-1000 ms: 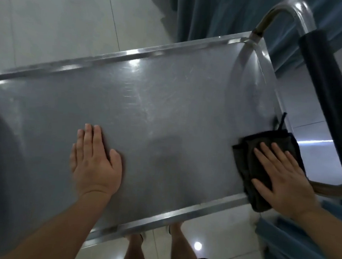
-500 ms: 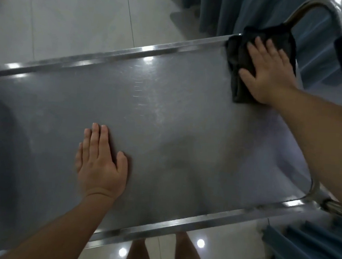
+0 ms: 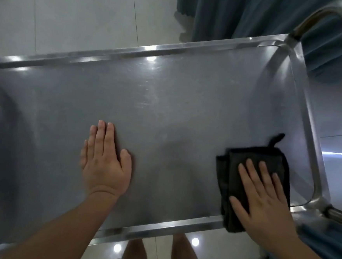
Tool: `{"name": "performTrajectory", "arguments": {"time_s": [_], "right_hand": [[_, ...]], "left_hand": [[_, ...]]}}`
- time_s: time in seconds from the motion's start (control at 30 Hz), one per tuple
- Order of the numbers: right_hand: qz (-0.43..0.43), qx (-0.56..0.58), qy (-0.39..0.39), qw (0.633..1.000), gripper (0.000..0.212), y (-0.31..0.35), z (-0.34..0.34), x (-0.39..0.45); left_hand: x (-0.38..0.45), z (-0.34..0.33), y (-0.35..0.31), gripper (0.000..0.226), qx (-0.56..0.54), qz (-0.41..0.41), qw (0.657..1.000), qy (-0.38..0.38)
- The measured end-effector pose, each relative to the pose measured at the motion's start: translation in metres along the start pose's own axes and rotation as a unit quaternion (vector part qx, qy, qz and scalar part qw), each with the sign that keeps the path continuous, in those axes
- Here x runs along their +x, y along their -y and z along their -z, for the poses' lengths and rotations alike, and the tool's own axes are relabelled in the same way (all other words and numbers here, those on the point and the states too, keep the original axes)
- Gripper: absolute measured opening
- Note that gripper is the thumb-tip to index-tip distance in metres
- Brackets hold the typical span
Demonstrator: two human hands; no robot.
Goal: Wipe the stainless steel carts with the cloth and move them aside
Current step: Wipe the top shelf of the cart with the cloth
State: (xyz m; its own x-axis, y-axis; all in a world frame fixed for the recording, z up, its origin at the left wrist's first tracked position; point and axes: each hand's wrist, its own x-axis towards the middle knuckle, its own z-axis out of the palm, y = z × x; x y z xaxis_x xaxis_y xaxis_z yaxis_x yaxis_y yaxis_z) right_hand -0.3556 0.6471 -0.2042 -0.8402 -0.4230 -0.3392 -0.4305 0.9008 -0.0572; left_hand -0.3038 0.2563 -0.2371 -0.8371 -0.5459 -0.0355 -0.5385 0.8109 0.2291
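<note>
Wiping step: right hand (image 3: 262, 198) flat, fingers straight, pressing black cloth (image 3: 237, 174) at cart top (image 3: 167, 109) near-right corner, left hand (image 3: 106, 161) flat bracing; next, likely sweep unwiped middle

Only one view here: worn on the head, wide-angle, looking steeply down and slightly forward. Sits close over the cart top (image 3: 167, 109), which fills most of the frame and runs off the left edge. Catches both forearms coming up from the bottom edge, floor tiles (image 3: 73, 11) across the upper left, curtain (image 3: 234, 16) at the upper right. Straight lines bowed toward the edges.
</note>
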Motion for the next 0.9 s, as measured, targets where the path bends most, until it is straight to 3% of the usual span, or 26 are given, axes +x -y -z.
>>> {"name": "performTrajectory", "arguments": {"time_s": [0.17,0.3,0.43,0.53,0.7,0.9], "right_hand": [[0.031,0.002,0.003,1.0,0.074,0.012,0.013,0.038],[0.02,0.015,-0.062,0.998,0.072,0.029,0.044,0.153],[0.019,0.041,-0.075,0.996,0.073,0.044,0.081,0.279],[0.003,0.056,-0.091,0.994,0.075,0.054,0.09,0.317],[-0.021,0.066,-0.081,0.994,0.075,0.072,0.071,0.257],[0.052,0.016,-0.031,0.998,0.073,0.096,0.01,0.062]], "left_hand": [[0.001,-0.003,0.002,0.076,0.0,-0.006,1.0,-0.004],[0.0,-0.003,0.002,0.076,0.009,-0.009,1.0,-0.004],[0.001,-0.003,0.004,0.075,0.016,-0.006,1.0,-0.001],[0.003,-0.004,0.003,0.075,0.014,-0.002,1.0,-0.006],[0.001,-0.005,0.003,0.075,0.012,-0.005,1.0,-0.011],[0.001,-0.006,0.003,0.074,0.016,-0.004,1.0,-0.012]]}}
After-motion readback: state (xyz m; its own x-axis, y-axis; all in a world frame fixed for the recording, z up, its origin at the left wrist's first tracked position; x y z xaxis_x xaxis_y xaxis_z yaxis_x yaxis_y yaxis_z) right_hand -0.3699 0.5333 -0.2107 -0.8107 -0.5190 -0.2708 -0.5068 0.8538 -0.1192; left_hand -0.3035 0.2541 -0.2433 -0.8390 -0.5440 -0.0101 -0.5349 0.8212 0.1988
